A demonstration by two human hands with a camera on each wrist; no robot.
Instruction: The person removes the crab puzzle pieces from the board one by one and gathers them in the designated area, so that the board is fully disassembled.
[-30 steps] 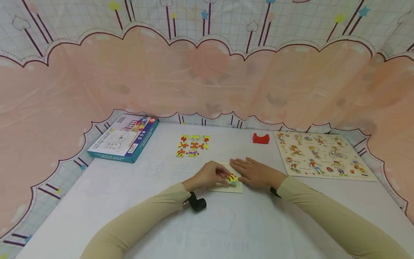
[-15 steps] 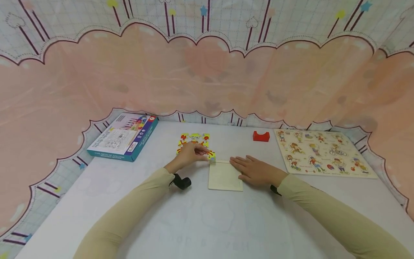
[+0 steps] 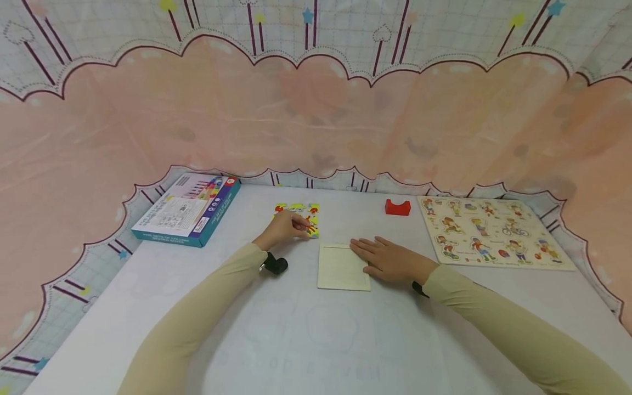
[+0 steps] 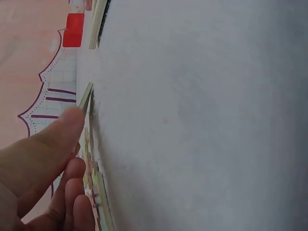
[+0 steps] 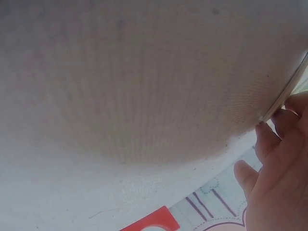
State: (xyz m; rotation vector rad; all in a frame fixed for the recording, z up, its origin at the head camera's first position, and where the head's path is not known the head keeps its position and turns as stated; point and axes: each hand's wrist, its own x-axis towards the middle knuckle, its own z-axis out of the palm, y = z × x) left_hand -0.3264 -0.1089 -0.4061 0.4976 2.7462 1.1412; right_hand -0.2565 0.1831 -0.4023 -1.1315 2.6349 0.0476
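My left hand (image 3: 283,229) is at the near right corner of a square of yellow and red jigsaw pieces (image 3: 297,207), covering part of them. Its thumb and fingers pinch one jigsaw piece (image 4: 86,101), which shows edge-on and tilted in the left wrist view. To the right of the pieces lies a pale square puzzle tray (image 3: 344,269) with a raised border and a bare surface. My right hand (image 3: 390,260) lies along the tray's right edge, its fingers extended and touching the far right corner. The right wrist view shows the fingertips (image 5: 267,137) at the tray's edge.
A flat boxed set (image 3: 185,211) lies at the back left. Behind the tray stands a red notched block (image 3: 397,207). A large wooden picture board (image 3: 494,233) with printed children lies at the right. A patterned cloth (image 3: 316,126) rises behind the white table (image 3: 316,340).
My left hand has moved from over the tray, back and left, carrying the jigsaw piece to the group of pieces. The tray surface is now uncovered. My right hand has stayed in place.
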